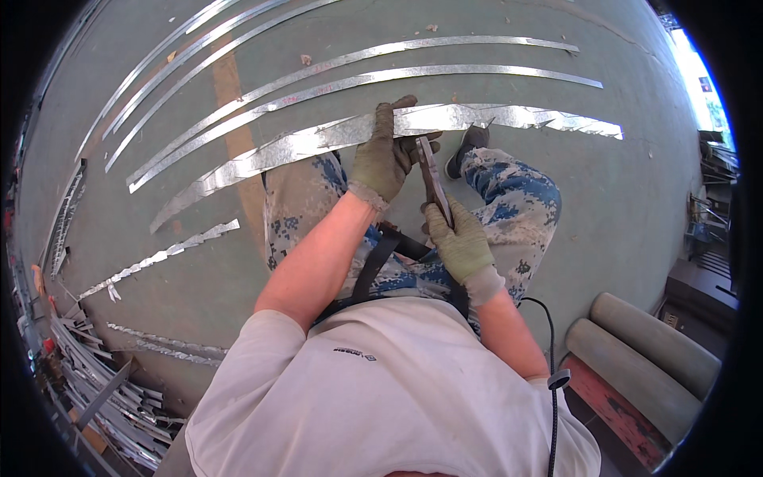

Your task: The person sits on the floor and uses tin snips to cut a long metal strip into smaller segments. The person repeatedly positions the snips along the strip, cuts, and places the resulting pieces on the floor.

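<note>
My left hand, in an olive work glove, presses down on a wide strip of shiny sheet metal that lies across my knees and the floor. My right hand, also gloved, grips the handles of metal tin snips whose blades point up into the strip's near edge beside my left hand. The strip runs from lower left to the right, past my shoe. My legs are in blue camouflage trousers.
Several narrower cut metal strips lie in curved rows on the green floor beyond. A jagged offcut and a heap of scrap strips sit at the left. Two grey cylinders lie at the lower right.
</note>
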Demonstrator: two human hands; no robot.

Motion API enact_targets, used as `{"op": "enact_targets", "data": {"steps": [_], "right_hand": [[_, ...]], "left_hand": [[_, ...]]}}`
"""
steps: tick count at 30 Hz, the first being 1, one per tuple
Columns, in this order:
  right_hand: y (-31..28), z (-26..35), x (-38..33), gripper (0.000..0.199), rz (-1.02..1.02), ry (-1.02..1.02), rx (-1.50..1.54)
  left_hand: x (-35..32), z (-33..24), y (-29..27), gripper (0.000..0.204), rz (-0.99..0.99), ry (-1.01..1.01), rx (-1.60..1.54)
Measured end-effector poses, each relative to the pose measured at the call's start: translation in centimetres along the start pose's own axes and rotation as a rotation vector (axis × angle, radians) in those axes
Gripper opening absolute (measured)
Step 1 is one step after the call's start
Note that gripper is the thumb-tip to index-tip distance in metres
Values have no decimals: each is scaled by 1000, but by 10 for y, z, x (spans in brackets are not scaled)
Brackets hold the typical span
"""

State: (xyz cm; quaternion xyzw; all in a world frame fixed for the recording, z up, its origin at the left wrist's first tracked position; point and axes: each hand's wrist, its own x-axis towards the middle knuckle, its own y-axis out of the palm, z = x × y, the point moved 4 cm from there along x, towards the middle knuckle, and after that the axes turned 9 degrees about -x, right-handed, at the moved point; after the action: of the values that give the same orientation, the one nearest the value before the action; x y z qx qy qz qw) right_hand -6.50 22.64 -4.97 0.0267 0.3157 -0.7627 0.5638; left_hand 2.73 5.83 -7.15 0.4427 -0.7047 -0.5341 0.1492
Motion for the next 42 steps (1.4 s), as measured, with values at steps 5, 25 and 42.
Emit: {"op": "enact_targets", "data": {"steps": [5, 25, 42], "right_hand": [[1, 3, 6, 47, -61, -10, -155], [17, 30, 9, 39, 146, 269, 135], [40, -5, 51, 33, -285, 128, -609]], "left_hand": [[3, 1, 0, 61, 10, 1, -23], [2, 1, -3, 62, -16, 9, 7], [17, 16, -14, 52, -78, -32, 121]]}}
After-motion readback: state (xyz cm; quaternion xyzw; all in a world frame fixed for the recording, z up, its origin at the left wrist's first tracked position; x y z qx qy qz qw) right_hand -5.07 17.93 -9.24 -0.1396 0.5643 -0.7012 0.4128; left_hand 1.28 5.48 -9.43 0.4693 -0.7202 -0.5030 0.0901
